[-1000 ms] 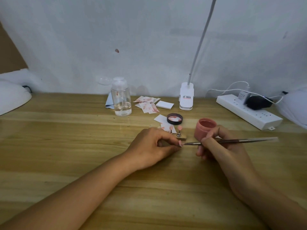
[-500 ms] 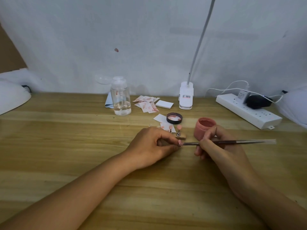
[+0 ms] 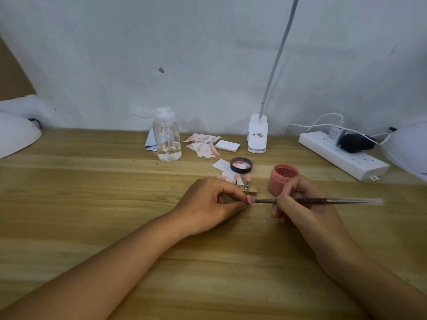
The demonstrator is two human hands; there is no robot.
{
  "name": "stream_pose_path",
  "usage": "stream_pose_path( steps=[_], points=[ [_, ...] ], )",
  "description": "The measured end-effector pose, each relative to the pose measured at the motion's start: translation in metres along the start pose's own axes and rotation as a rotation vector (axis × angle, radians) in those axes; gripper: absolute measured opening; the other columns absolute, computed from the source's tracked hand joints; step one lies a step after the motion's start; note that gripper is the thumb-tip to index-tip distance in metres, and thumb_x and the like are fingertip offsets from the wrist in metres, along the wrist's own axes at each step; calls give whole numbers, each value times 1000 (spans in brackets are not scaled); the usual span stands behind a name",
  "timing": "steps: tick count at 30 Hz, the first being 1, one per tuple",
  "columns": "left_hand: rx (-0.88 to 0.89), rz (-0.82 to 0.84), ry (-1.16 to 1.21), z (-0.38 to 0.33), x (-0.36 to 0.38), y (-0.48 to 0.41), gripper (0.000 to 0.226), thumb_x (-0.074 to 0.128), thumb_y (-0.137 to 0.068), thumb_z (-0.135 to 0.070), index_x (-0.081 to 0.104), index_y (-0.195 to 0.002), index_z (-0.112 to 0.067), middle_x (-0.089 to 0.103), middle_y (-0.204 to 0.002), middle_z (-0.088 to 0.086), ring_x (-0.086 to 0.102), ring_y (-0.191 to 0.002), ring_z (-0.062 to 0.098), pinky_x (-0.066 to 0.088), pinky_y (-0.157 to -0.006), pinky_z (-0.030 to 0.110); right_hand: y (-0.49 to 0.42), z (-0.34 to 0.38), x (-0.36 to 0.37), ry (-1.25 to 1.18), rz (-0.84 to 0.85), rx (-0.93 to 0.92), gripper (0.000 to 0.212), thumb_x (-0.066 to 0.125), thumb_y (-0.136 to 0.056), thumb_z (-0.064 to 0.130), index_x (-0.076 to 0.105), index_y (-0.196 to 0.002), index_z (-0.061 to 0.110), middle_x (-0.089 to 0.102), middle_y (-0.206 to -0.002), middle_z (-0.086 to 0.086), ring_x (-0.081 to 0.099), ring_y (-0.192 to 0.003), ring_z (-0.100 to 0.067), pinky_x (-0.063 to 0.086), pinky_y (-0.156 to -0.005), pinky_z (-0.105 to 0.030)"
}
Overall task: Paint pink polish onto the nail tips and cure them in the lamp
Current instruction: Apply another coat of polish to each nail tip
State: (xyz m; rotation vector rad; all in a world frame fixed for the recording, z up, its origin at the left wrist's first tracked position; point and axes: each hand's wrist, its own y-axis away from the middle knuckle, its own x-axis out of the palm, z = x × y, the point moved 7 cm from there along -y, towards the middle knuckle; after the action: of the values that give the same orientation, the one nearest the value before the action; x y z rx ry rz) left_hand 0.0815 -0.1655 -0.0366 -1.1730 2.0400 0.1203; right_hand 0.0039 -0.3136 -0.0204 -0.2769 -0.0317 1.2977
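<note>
On wooden table (image 3: pixel 92 204), left hand (image 3: pixel 208 204) pinches nail tip (image 3: pixel 249 199), right hand (image 3: pixel 300 209) grips slim brush (image 3: pixel 335 200).

We see only a sliver of the nail tip (image 3: pixel 249 199); the grip of the left hand (image 3: pixel 208 202) hides the rest. The brush (image 3: pixel 323 200) bristles are too small to make out. The frame edge cuts a white dome (image 3: pixel 16 135) at nine o'clock, a white shape (image 3: pixel 411 148) at three o'clock and the lamp neck (image 3: pixel 277 56) at one o'clock.

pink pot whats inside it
The open pot shows pink polish inside, up near its rim. How deep it goes cannot be judged from this angle, and the right hand, holding the brush, covers part of its front.
</note>
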Motion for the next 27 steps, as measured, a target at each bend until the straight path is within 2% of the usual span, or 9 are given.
stream_pose_path(
  steps=[8, 15, 17, 19, 23, 27],
  points=[
    [17, 13, 4, -3, 0, 0, 23, 75, -85, -20, 72, -84, -43, 54, -51, -34, 45, -44, -8, 28, -46, 8, -2, -1, -3, -24, -16, 6, 9, 54, -84, -10, 46, -84, -12, 58, -65, -18, 55, -54, -10, 43, -55, -20],
    [19, 16, -6, -3, 0, 2, 25, 75, -85, -23, 70, -81, -46, 56, -55, -36, 46, -45, -9, 29, -46, 7, 0, -2, -1, -15, -18, -5, 8, 54, -86, -9, 46, -85, -10, 57, -65, -17, 54, -54, -9, 43, -55, -18],
    [22, 15, -11, -4, -1, 2, 28, 75, -84, -23, 68, -78, -49, 58, -59, -37, 48, -48, -9, 30, -47, 7, 2, 0, -5, -44, -59, -35, 7, 54, -87, -8, 47, -88, -8, 57, -65, -14, 54, -55, -9, 44, -56, -19],
    [29, 5, -10, -5, -1, 2, 29, 76, -84, -23, 67, -75, -49, 61, -68, -36, 50, -51, -10, 31, -49, 7, 5, 7, -11, -76, -153, -114, 6, 54, -89, -7, 50, -90, -3, 59, -62, -2, 55, -55, -5, 46, -55, -18],
    [50, -8, 41, -6, -3, 3, 27, 76, -84, -18, 69, -80, -44, 64, -74, -33, 50, -53, -10, 32, -52, 8, 7, 21, -33, 14, -358, -263, 5, 56, -92, 0, 58, -92, 5, 67, -76, 1, 61, -66, -4, 51, -62, -20],
    [73, -3, 114, -7, -1, 4, 19, 75, -85, -14, 73, -86, -33, 66, -77, -28, 46, -50, -4, 32, -53, 8, -2, 6, -43, 5, -356, -149, 15, 46, -93, -2, 60, -92, 1, 65, -63, -1, 56, -58, -3, 47, -56, -17]
  ],
)
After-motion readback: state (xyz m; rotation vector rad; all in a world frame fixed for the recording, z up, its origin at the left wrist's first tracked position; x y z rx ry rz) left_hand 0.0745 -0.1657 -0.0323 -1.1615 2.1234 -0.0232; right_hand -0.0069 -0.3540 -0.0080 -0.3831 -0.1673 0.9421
